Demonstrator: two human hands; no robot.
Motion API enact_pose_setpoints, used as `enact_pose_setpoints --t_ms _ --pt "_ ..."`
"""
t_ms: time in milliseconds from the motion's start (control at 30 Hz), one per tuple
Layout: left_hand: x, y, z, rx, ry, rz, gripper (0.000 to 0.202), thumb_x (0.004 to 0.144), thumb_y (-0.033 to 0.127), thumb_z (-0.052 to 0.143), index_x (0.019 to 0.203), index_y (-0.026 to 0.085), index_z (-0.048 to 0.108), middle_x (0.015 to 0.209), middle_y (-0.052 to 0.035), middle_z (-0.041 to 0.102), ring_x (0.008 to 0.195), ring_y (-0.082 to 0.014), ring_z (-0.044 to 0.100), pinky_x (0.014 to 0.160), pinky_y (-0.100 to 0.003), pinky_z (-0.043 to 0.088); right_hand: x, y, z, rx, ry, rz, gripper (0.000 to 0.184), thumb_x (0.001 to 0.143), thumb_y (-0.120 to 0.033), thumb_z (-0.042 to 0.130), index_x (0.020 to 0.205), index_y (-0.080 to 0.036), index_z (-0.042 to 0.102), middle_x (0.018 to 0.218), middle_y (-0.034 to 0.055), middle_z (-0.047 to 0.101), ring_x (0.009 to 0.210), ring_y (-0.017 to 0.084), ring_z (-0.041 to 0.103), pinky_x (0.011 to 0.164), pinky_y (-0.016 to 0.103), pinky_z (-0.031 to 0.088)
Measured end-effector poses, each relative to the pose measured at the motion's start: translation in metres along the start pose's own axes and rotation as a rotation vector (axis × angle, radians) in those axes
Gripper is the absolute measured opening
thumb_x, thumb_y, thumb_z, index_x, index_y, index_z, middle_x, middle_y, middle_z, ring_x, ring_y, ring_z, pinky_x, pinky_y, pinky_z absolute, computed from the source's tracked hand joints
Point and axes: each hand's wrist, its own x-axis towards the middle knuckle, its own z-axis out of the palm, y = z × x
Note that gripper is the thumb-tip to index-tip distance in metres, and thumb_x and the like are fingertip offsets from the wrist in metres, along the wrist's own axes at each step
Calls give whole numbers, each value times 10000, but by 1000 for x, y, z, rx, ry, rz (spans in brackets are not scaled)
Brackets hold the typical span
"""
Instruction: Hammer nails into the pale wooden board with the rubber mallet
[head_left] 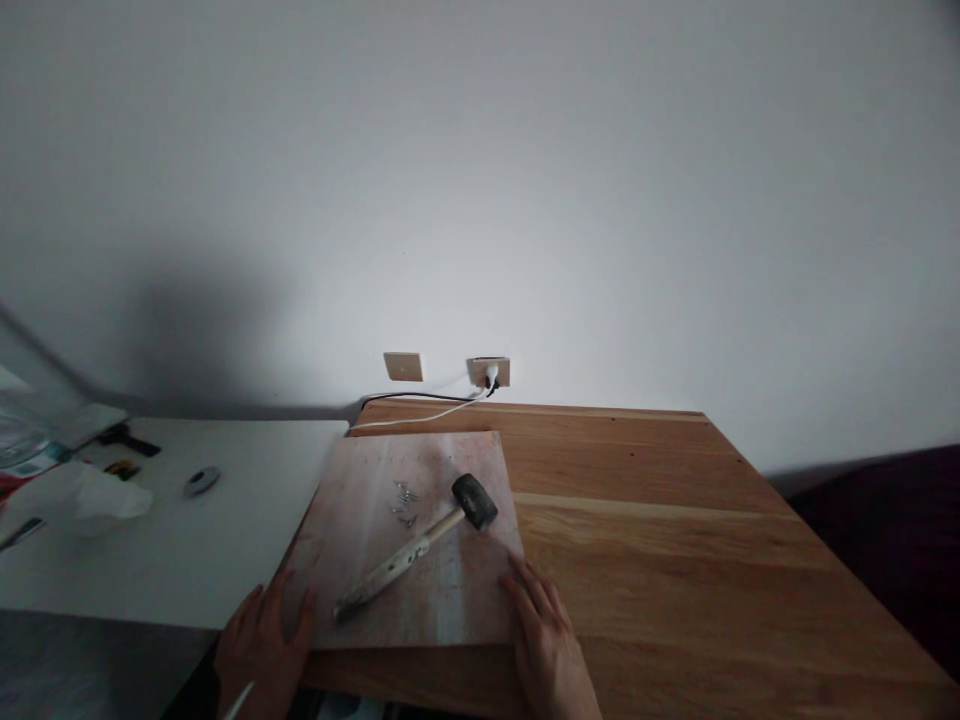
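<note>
A pale wooden board point(450, 590) lies on a brown wooden table point(675, 540). On the board rests a mallet point(420, 545) with a black head and a light wooden handle, and several small nails point(405, 500) lie just beyond its handle. My left hand point(259, 650) lies flat with fingers stretched out at the board's near left corner. My right hand point(544, 645) lies flat on the near right corner, fingers spread. Neither hand holds anything.
A white table point(187, 540) adjoins on the left, carrying a crumpled white plastic bag point(90, 495), a small round metal piece point(202, 481) and dark small items. On the wall behind are a switch plate point(403, 367) and a socket point(489, 372) with black and white cables.
</note>
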Motion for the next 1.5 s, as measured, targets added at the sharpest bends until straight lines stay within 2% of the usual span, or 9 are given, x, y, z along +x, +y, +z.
enact_pose_setpoints --t_ms 133,333,567,867,1067,1200,1300,1400,1500 --pt "7 25 -1 -29 66 -32 423 929 478 500 1184 186 670 1042 -140 754 1025 -317 683 951 -469 546 -11 28 -5 -15 44 35 527 908 -30 392 1270 -237 714 1418 75 667 1300 263 618 1012 419 579" --pt "1 65 -15 -197 -140 29 350 941 409 492 1179 239 684 1073 -106 755 1037 -299 704 933 -444 561 -23 65 -27 -44 124 114 341 1016 -227 444 1289 -237 646 1361 114 675 1175 305 671 964 502 576" --pt "-8 117 -7 -288 -148 -68 442 960 536 459 1141 203 685 821 -60 736 739 -261 720 729 -399 584 -44 105 -67 -20 232 217 311 1042 -338 425 1301 -251 573 1223 111 669 1065 267 712 903 416 613" --pt "-8 141 -17 -167 -106 123 398 963 475 461 1138 210 701 987 -87 784 918 -298 709 952 -465 513 -97 129 -77 -116 228 283 397 1061 -478 379 1334 -264 572 1179 143 666 1048 305 688 842 427 626" --pt "-15 127 -11 -167 -88 111 387 955 473 476 1179 226 673 939 -68 778 873 -280 718 859 -400 548 -108 129 -80 -149 232 276 379 1058 -484 394 1266 -257 613 1148 134 672 1004 287 695 847 421 619" --pt "-21 125 -12 -131 -151 225 338 967 425 492 1170 235 684 940 -68 773 848 -271 712 851 -413 547 -98 119 -88 -264 249 316 381 1028 -512 444 1187 -262 684 1097 155 696 956 349 676 794 507 581" --pt "-19 131 -14 -61 -221 332 285 970 311 476 1124 261 711 1122 -92 754 995 -294 689 878 -449 535 -81 87 -82 -180 295 347 433 1004 -583 485 1097 -237 726 919 131 709 826 313 692 738 441 582" --pt "-12 146 -13 -60 -223 297 287 964 299 494 1156 254 702 1245 -113 697 1088 -299 657 892 -455 542 -57 40 -69 195 108 425 519 1066 -558 348 1285 -213 668 685 36 686 560 212 661 567 293 544" --pt "-4 167 -13 -179 -180 296 333 970 373 512 1227 227 666 1299 -119 651 1168 -286 632 982 -467 537 -33 5 -63 398 -103 415 607 1050 -619 338 1426 -222 600 701 43 751 599 238 719 570 291 546"
